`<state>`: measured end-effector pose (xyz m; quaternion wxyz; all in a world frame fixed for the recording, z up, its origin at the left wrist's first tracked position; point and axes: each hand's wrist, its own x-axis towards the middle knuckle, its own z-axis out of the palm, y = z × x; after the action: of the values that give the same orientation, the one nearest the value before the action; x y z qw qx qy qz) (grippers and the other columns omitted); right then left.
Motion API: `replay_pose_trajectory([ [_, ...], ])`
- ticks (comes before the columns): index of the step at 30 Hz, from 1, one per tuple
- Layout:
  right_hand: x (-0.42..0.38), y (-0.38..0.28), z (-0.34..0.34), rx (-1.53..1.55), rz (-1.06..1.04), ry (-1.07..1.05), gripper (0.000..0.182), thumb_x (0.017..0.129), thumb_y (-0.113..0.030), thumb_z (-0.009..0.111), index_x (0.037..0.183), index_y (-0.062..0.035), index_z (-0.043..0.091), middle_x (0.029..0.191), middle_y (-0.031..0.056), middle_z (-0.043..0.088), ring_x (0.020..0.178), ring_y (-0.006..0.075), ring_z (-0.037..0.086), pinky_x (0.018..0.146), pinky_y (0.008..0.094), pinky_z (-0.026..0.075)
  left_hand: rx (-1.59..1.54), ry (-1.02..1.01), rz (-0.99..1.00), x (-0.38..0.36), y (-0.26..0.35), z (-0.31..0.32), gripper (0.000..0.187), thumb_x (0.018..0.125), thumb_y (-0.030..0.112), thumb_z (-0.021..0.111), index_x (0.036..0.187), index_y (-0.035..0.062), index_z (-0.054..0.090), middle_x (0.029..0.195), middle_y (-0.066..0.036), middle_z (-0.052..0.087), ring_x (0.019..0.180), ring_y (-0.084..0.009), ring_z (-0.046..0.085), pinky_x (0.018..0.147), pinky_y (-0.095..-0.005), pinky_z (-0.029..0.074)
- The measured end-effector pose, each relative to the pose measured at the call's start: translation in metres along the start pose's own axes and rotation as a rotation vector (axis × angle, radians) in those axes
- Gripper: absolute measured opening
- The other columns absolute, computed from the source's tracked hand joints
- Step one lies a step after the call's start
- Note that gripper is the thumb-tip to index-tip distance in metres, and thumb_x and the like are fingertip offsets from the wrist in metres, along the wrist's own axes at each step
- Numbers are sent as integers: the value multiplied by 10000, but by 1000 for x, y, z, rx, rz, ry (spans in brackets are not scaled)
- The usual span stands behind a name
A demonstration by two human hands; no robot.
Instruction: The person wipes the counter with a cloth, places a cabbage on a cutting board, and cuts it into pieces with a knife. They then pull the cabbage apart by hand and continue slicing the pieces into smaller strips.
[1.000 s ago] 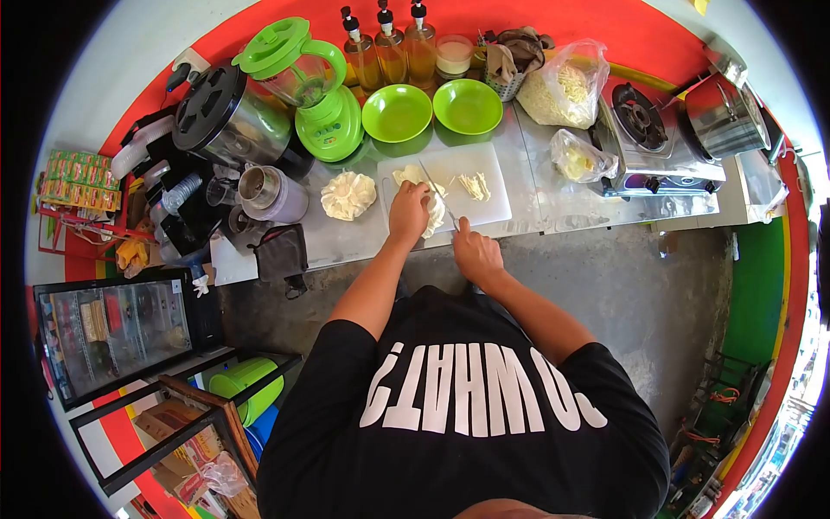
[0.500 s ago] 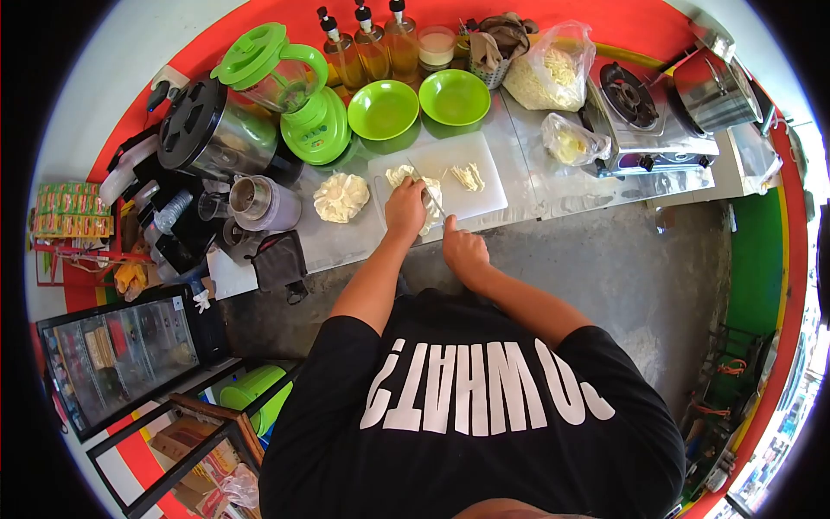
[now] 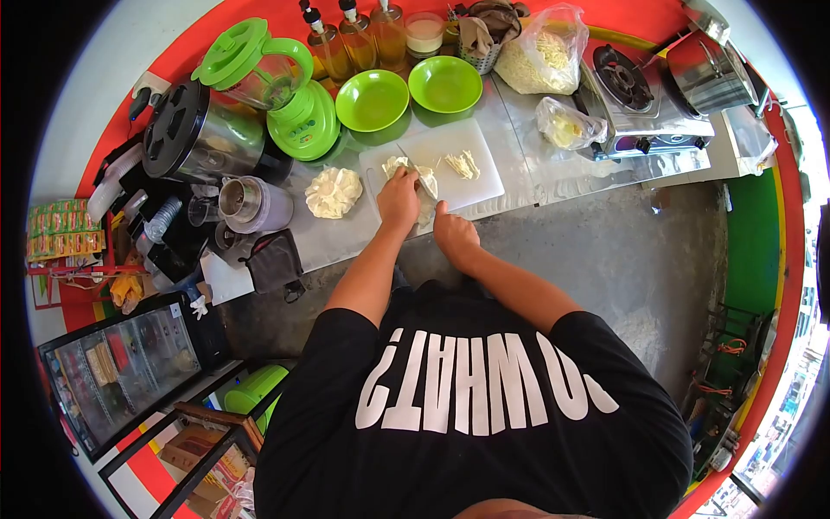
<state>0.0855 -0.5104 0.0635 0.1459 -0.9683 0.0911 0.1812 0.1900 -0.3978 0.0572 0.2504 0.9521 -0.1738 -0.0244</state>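
A white cutting board (image 3: 484, 183) lies on the metal counter, with a small pile of pale strips (image 3: 462, 164) on its right part. My left hand (image 3: 399, 201) is closed on pale mushroom pieces (image 3: 393, 164) at the board's left part. Near the board's front edge, my right hand (image 3: 456, 233) is wrapped round the handle of a knife (image 3: 425, 179), whose blade slants up and left beside my left fingers. A larger pale mushroom cluster (image 3: 334, 192) rests on the counter left of the board.
Two green bowls (image 3: 373, 100) stand behind the board. A green blender (image 3: 303, 125) and a metal jug (image 3: 245, 201) are at the left. Plastic bags (image 3: 571, 125) and a gas stove (image 3: 653, 130) are at the right. Oil bottles (image 3: 356, 39) line the back.
The view has shifted slightly, so the counter items appear a little higher and further left. Both hands remain at the board with the knife between them.
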Motion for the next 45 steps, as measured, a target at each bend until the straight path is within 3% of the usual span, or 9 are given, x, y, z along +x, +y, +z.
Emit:
replay_pose_trajectory([
  [3,2,4,-11,-24,-16,5,268,994,-109,467,1220,28,425,860,260,732,777,411,750,685,486,612,-22,18,11,2,0,-3,111,868,64,659,954,122,695,1025,-57,649,944,-317,681,753,-457,549],
  [9,-16,21,-31,-121,-73,14,238,1014,-136,453,1214,-8,474,851,177,756,771,327,768,646,465,613,-58,-30,-11,6,-3,-7,101,866,89,688,959,126,691,1027,-55,652,947,-318,681,756,-456,548],
  [14,-16,18,-11,-186,-20,4,267,989,-111,502,1218,14,450,816,210,736,737,343,761,610,450,616,-93,-25,20,4,-6,-5,112,865,95,695,971,123,670,1016,-56,646,937,-324,675,745,-454,541],
  [24,16,-6,8,-50,21,144,190,1008,-135,471,1159,-21,460,811,206,726,710,352,753,597,456,612,-99,-21,79,-1,-11,0,104,882,83,682,976,120,660,1013,-56,630,917,-325,680,723,-470,542],
  [32,-15,18,13,-31,96,27,196,1023,-127,438,1196,-36,443,842,230,725,784,396,748,657,487,608,-136,-44,18,1,-9,-3,145,871,79,699,1000,114,642,1010,-70,636,929,-348,663,743,-457,528],
  [37,-14,32,-20,103,67,-62,229,1033,-167,445,1210,-24,422,881,268,719,824,456,723,718,540,578,-164,72,52,-8,-12,3,186,871,75,712,1045,94,651,1027,-93,635,914,-350,662,759,-444,527],
  [40,-9,34,-25,192,29,-3,251,1039,-209,464,1190,-14,420,875,288,709,814,488,702,723,577,552,-247,83,46,-25,-7,-8,244,868,66,720,1105,87,666,1109,-101,637,993,-340,643,835,-430,518],
  [42,-9,33,-28,252,1,61,264,1043,-232,472,1175,-8,422,860,295,702,796,499,693,714,591,542,-104,147,112,-34,-3,-16,353,876,107,721,1217,57,643,1260,-96,627,1191,-348,573,982,-444,467],
  [45,-9,26,-35,352,-57,129,276,1051,-257,477,1136,2,436,819,296,693,760,514,676,705,609,530,-41,212,49,-39,5,-20,450,906,158,709,1325,36,602,1394,-110,595,1339,-358,499,1090,-465,397],
])
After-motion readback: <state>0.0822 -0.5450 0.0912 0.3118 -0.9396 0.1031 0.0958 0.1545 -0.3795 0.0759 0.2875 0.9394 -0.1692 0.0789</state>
